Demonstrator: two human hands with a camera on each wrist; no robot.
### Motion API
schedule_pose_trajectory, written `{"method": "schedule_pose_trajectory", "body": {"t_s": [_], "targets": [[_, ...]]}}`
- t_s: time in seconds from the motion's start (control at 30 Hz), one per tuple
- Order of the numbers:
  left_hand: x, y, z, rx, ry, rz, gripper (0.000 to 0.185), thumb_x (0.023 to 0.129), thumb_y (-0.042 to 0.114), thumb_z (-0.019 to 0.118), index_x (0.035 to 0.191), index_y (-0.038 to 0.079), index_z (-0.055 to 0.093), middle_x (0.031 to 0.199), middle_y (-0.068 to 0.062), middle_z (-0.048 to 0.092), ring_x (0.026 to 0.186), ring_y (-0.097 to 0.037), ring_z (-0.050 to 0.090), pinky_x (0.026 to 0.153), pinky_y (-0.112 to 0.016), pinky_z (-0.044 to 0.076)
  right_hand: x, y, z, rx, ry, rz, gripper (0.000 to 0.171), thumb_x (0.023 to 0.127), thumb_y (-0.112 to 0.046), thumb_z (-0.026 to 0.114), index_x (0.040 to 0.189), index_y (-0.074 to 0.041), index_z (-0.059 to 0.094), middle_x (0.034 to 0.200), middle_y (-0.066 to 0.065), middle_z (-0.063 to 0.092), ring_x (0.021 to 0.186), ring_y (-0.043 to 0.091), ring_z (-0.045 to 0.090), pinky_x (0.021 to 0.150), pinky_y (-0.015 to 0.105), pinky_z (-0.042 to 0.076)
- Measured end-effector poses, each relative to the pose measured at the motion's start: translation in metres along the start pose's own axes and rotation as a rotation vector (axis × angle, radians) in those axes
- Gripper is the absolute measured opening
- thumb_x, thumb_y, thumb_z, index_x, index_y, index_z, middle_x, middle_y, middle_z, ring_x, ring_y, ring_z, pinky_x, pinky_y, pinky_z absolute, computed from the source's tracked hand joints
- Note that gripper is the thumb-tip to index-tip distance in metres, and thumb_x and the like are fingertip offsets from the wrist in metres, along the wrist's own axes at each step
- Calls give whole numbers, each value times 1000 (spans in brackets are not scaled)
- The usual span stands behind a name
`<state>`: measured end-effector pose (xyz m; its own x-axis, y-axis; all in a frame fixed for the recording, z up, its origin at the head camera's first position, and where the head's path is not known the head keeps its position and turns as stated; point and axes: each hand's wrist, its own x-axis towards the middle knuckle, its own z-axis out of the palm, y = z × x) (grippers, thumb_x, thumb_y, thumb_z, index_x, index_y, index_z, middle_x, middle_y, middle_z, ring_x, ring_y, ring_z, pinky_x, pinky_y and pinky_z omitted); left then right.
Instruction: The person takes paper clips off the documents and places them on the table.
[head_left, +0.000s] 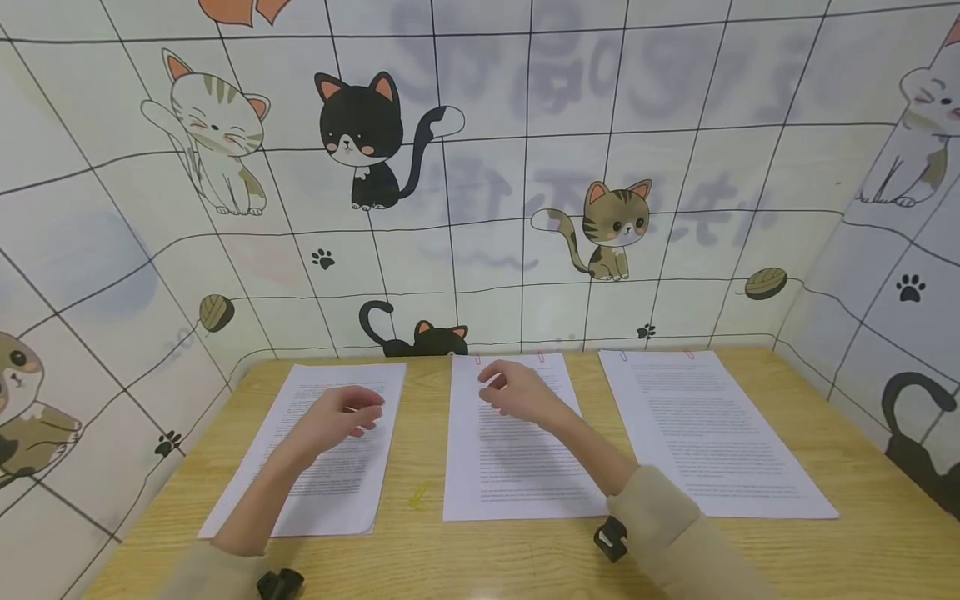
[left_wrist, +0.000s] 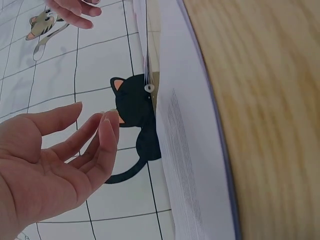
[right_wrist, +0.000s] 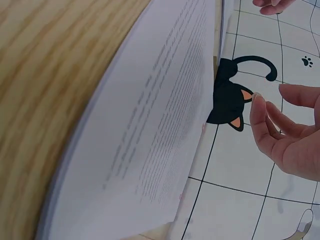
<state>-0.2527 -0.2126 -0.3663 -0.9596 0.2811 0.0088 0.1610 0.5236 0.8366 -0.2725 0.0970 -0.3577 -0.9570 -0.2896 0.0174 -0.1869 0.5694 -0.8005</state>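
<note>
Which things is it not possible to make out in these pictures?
Head view, right paper: print too small to read.
Head view, left paper: part hidden by the left hand.
Head view, middle paper: part hidden by the right hand.
Head view, yellow bits: too small to count.
Right wrist view, left hand: mostly cut off by the top edge.

The left hand (head_left: 341,419) is over the left papers (head_left: 330,504), the right hand (head_left: 525,393) over the middle papers (head_left: 517,475). Little yellow clips (head_left: 418,497) lie between the papers.
</note>
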Motion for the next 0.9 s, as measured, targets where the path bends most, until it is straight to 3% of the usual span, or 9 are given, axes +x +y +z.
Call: {"method": "schedule_pose_trajectory", "body": {"t_s": [0.53, 0.9], "targets": [[13, 16, 36, -39, -39, -18, 30, 99, 10, 61, 123, -8, 61, 110, -18, 69, 95, -28, 67, 83, -38, 57, -17, 36, -43, -56, 17, 28, 32, 94, -9, 62, 122, 6, 58, 98, 15, 68, 86, 38, 66, 73, 35, 55], [23, 25, 56, -56, -58, -46, 31, 98, 8, 61, 123, -9, 60, 109, -19, 68, 96, -27, 68, 87, -40, 56, -33, 59, -71, -39, -18, 141, 41, 96, -10, 63, 128, 13, 50, 112, 25, 64, 93, 35, 66, 82, 43, 57]]}}
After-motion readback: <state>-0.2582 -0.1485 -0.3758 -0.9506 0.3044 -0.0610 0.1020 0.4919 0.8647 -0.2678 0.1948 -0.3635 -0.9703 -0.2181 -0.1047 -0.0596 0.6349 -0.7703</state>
